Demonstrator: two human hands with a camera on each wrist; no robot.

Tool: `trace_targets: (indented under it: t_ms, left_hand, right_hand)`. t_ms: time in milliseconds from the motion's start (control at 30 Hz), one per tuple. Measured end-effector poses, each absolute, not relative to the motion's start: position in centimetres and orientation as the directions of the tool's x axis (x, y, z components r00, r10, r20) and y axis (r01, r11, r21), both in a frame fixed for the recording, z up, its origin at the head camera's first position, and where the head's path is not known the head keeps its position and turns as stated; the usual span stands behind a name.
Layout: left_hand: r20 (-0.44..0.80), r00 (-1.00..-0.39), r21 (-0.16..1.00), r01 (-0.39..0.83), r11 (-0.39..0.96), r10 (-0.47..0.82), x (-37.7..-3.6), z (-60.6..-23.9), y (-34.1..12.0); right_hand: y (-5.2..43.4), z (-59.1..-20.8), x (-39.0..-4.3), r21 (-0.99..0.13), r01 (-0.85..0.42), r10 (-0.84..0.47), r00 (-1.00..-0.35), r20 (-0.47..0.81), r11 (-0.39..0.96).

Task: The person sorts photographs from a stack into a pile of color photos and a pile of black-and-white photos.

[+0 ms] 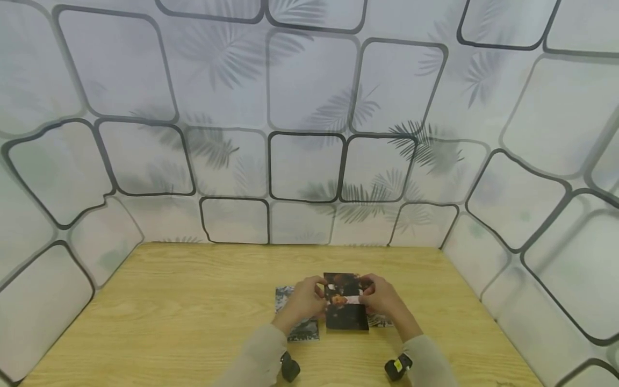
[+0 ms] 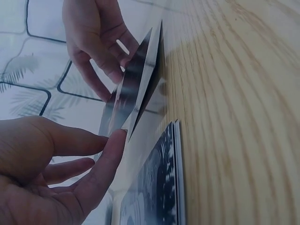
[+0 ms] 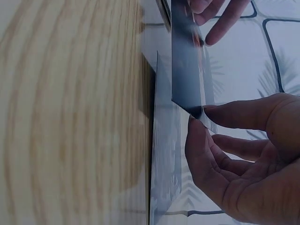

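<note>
Your left hand (image 2: 42, 173) touches the near edge of the dark photo (image 2: 133, 89) with thumb and fingertip, your right hand (image 2: 96, 40) pinches its far edge, and another print (image 2: 157, 187) lies flat on the wooden bench (image 2: 239, 117).

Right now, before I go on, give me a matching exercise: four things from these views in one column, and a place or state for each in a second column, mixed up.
Things:
1. dark photo
2. left hand
3. right hand
4. grey print

Places or states:
A. pinches the photo's right edge
B. lies flat on the wooden table, partly under the left wrist
C. held off the table between both hands
D. pinches the photo's left edge

Pairs: 1-C, 2-D, 3-A, 4-B
</note>
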State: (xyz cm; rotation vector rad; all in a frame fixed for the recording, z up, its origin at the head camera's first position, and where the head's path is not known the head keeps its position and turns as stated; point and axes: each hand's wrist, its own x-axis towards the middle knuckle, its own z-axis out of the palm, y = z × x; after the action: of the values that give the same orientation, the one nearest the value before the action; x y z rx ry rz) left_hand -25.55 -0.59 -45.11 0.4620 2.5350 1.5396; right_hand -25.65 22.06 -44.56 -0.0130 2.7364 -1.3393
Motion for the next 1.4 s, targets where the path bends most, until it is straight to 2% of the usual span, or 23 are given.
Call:
trace_targets:
  t_ms: [233, 567, 833, 1400]
  left_hand:
    - [0.076, -0.944, 0.846, 0.232, 0.48, 0.322, -26.0, -45.2, 0.3]
    - [0.033, -0.947, 0.874, 0.182, 0.451, 0.319, -26.1, -45.1, 1.4]
    - [0.044, -0.951, 0.872, 0.186, 0.453, 0.305, -26.5, -45.1, 2.2]
    - [0.12, -0.944, 0.817, 0.269, 0.51, 0.307, -27.3, -45.9, 3.7]
  right_hand:
    - [22.8, -44.9, -25.9, -0.762, 0.029, -0.022, -0.998, -0.056, 0.647]
    - [23.6, -44.5, -26.0, -0.735, 0.006, -0.033, -0.999, -0.039, 0.678]
    - [24.4, -44.8, -26.3, -0.701, -0.016, -0.033, -0.999, -0.01, 0.713]
    - [25.2, -44.8, -26.2, -0.761, 0.049, 0.009, -0.998, -0.056, 0.647]
